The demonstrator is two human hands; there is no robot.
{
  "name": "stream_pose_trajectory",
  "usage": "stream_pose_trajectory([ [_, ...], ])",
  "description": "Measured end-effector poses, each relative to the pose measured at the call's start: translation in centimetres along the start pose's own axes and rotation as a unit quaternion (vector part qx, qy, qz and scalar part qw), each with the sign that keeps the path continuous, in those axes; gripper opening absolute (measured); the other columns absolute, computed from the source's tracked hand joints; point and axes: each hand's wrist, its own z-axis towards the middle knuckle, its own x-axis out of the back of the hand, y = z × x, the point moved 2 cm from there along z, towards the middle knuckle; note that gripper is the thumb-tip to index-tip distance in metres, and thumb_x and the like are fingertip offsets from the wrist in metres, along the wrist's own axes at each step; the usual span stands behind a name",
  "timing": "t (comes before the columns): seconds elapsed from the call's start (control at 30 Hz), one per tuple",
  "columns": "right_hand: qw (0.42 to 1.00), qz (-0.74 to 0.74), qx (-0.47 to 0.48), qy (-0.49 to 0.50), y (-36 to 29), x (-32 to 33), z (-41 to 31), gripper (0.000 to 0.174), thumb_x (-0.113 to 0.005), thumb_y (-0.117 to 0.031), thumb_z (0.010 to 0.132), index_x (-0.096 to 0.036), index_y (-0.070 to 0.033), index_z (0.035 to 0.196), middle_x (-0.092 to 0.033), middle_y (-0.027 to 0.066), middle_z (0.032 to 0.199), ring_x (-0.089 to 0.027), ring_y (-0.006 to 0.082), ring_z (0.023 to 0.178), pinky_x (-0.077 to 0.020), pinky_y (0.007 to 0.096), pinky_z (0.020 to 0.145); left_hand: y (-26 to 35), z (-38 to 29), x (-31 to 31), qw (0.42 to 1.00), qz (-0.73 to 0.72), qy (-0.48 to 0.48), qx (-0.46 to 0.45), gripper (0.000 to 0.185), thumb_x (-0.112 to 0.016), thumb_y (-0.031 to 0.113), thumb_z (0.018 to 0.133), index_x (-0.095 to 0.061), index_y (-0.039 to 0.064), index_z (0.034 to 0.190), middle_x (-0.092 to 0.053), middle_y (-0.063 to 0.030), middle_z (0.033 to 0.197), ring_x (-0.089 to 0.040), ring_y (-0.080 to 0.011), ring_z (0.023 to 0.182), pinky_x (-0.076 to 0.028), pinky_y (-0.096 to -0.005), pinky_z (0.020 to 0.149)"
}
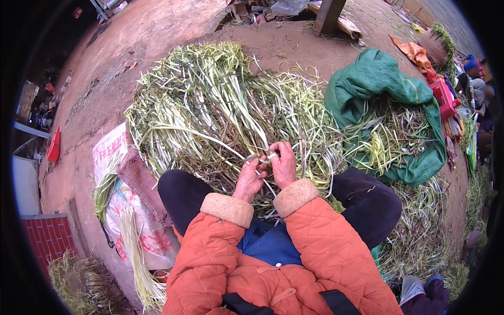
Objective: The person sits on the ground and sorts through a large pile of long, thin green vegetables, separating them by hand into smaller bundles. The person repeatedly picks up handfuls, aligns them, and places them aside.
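Before my knees spreads a large heap of long, pale green and white leafy stalks (212,86), chive-like, with brown withered matter mixed in. Over its near edge my left hand (250,177) pinches a slender stalk (220,142); the stalk's pale end hangs below the fingers. Right beside it, my right hand (283,163) has thumb and fingertips closed on a thin strand at the base of some white stems (258,132). A white band wraps one of its fingers. The fingertips of both hands nearly meet, and they partly hide what is between them.
A green woven sack (378,78) with stalks inside lies open at the right. At the left, a printed white sack (147,224) carries a sorted bunch of pale stalks (134,252). Pink plastic seat (443,98), wooden post (330,17) and people (478,88) are farther off.
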Motion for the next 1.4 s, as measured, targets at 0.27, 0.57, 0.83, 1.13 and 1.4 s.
stream_pose_trajectory([
  [0.27,1.000,-0.011,0.002,0.001,1.6,-0.4,0.3,0.012,-0.055,-0.001,0.079,-0.057,-0.001,0.090,-0.050,0.0077,0.086,-0.054,0.0195,0.072,-0.0445,0.0314,0.062,-1.6,0.9,0.7,0.999,-0.042,0.003,-0.005,0.005,-0.054,0.013,0.089,-0.054,0.009,0.092,-0.061,-0.0026,0.083,-0.057,-0.0115,0.069,-0.044,-0.0228,0.052],
  [0.57,0.830,0.512,-0.212,0.066,4.9,6.5,5.7,0.010,-0.051,-0.015,0.090,-0.058,-0.008,0.091,-0.056,0.0034,0.077,-0.049,0.0156,0.062,-0.0370,0.0260,0.049,0.1,-4.5,0.3,0.996,0.057,-0.056,0.035,0.003,-0.049,0.008,0.090,-0.049,0.008,0.093,-0.049,-0.0003,0.075,-0.046,-0.0115,0.061,-0.038,-0.0232,0.048],
  [0.83,0.755,0.592,-0.264,0.096,8.3,15.7,8.7,0.007,-0.056,-0.011,0.086,-0.059,-0.006,0.090,-0.057,0.0045,0.080,-0.051,0.0208,0.068,-0.0378,0.0289,0.053,9.0,-14.6,1.6,0.954,0.296,0.044,-0.015,0.034,-0.053,0.025,0.090,-0.047,0.006,0.117,-0.059,-0.0098,0.102,-0.051,-0.0085,0.056,-0.032,-0.0164,0.036],
  [1.13,0.811,0.539,-0.162,-0.157,-0.1,6.2,5.8,0.017,-0.056,-0.005,0.085,-0.059,-0.001,0.102,-0.060,0.0053,0.093,-0.058,0.0146,0.077,-0.0481,0.0256,0.062,4.3,-6.1,-10.9,0.856,0.492,-0.068,-0.140,0.029,-0.058,0.011,0.086,-0.053,0.004,0.113,-0.063,-0.0030,0.095,-0.045,-0.0028,0.058,-0.035,-0.0166,0.049],
  [1.4,0.996,-0.053,0.073,-0.019,-3.0,3.5,1.8,0.013,-0.062,-0.012,0.075,-0.056,0.000,0.074,-0.047,0.0074,0.069,-0.053,0.0212,0.063,-0.0391,0.0321,0.055,1.2,-3.9,-7.1,0.923,0.366,-0.106,-0.049,0.012,-0.059,0.006,0.084,-0.051,0.005,0.093,-0.052,0.0039,0.069,-0.039,-0.0018,0.048,-0.027,-0.0165,0.039],
])
